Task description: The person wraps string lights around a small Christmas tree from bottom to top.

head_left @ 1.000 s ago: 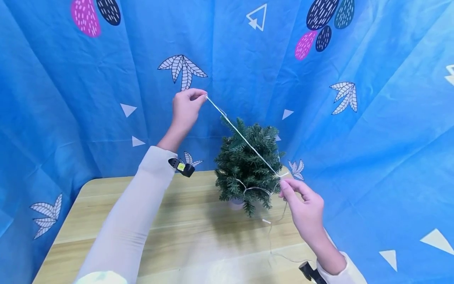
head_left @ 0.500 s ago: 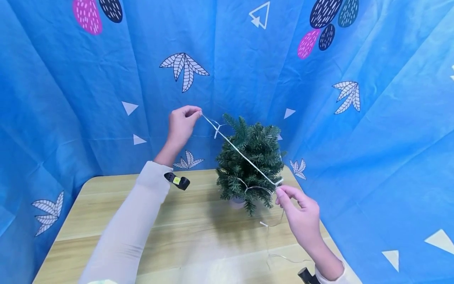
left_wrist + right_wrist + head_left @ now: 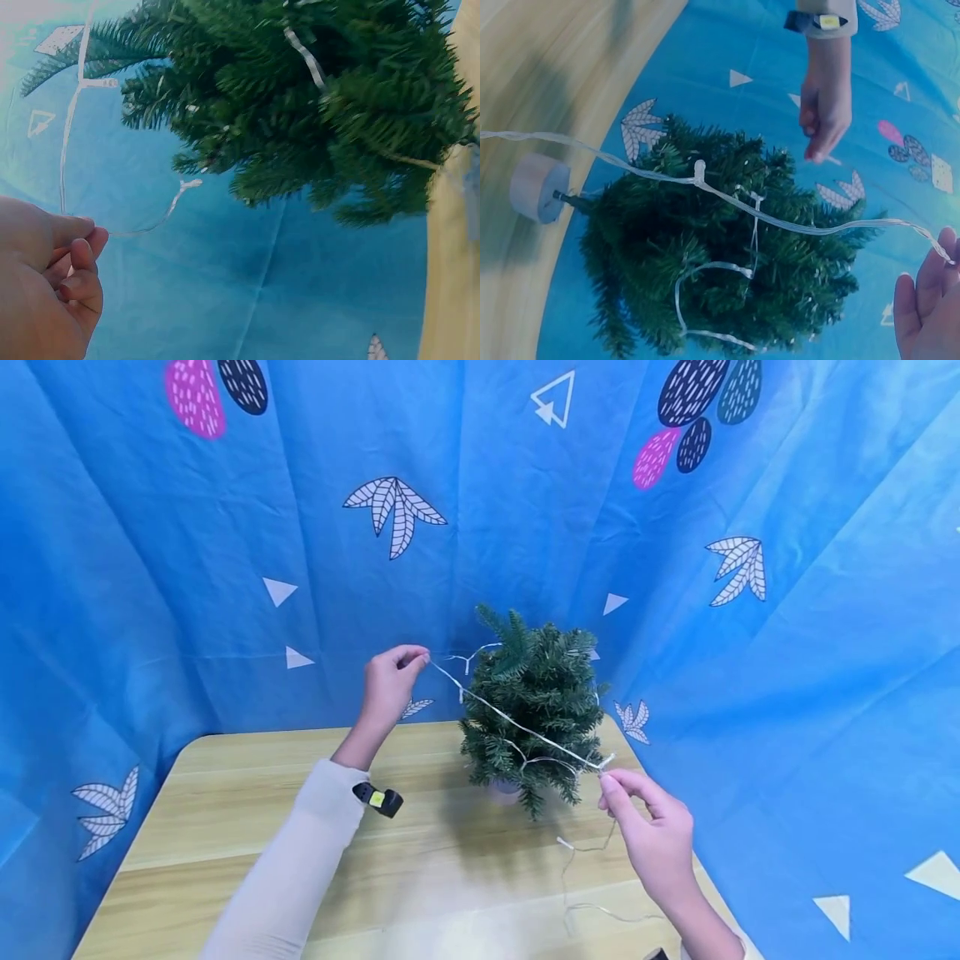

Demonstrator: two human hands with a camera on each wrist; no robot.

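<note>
A small artificial Christmas tree (image 3: 536, 693) stands on the table, with a clear-wired string of lights (image 3: 517, 724) partly wound around it. On the tree's left side, my left hand (image 3: 390, 685) pinches the wire between thumb and fingertips, and in the left wrist view the wire bends at that pinch (image 3: 82, 232). My right hand (image 3: 652, 827) pinches the string lower down, at the tree's front right. Between both hands the wire runs slantwise across the front of the tree, slightly slack. Small white bulbs stick out along it. The pale round base (image 3: 540, 187) shows in the right wrist view.
Below my right hand, the free length of the light string (image 3: 592, 907) trails over the wooden table (image 3: 262, 827). A blue patterned curtain (image 3: 525, 527) hangs behind the table and along its sides.
My left hand has come down from above the tree to about its upper side, still pinching the wire. The right hand has dropped a little. The stretch between them has gone from taut to slightly slack.
</note>
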